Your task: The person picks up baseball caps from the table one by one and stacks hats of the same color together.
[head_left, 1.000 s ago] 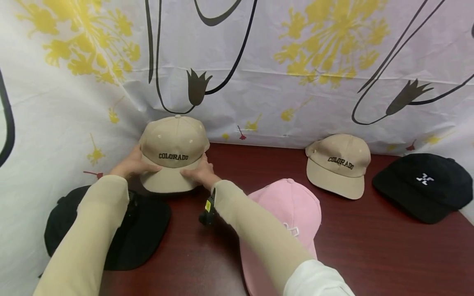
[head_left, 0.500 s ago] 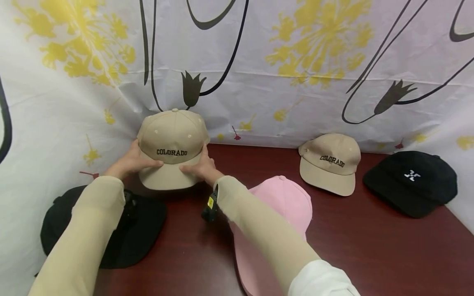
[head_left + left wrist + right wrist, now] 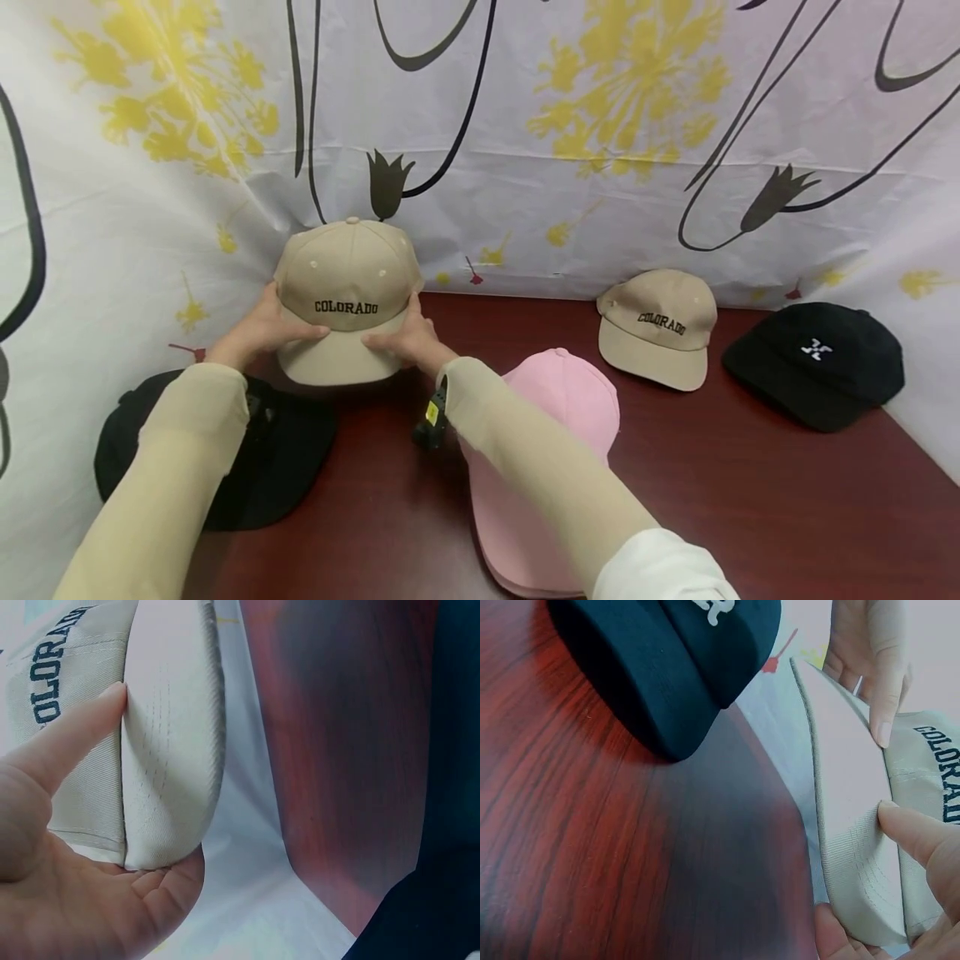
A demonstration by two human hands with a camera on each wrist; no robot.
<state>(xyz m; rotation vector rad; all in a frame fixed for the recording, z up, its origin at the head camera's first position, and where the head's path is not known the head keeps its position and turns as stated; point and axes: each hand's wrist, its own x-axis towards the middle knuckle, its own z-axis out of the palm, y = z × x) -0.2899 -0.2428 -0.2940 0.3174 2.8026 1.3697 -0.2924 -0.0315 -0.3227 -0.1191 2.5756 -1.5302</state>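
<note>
A beige cap (image 3: 345, 275) lettered COLORADO faces me at the back left of the table, close against the curtain. My left hand (image 3: 262, 329) grips its left side, the thumb on top where brim meets crown. On the other side my right hand (image 3: 412, 337) holds it the same way, its thumb (image 3: 911, 829) on the brim seam. The left wrist view has curled fingers (image 3: 176, 889) under the brim's edge. Whether the cap touches the tabletop cannot be told. Below my left forearm lies a black cap (image 3: 292, 475), partly hidden by the sleeve.
A pink cap (image 3: 562, 392) lies mid-table, partly covered by my right forearm. Toward the back right are a second beige COLORADO cap (image 3: 660, 312) and a black cap (image 3: 832, 375) with a white emblem. A printed white curtain (image 3: 495, 192) hangs along the table's (image 3: 750, 500) back edge.
Held in both hands, the beige cap has risen slightly against the curtain, covering more of the printed stem. The head view has shifted a little; the other caps appear unmoved on the table.
</note>
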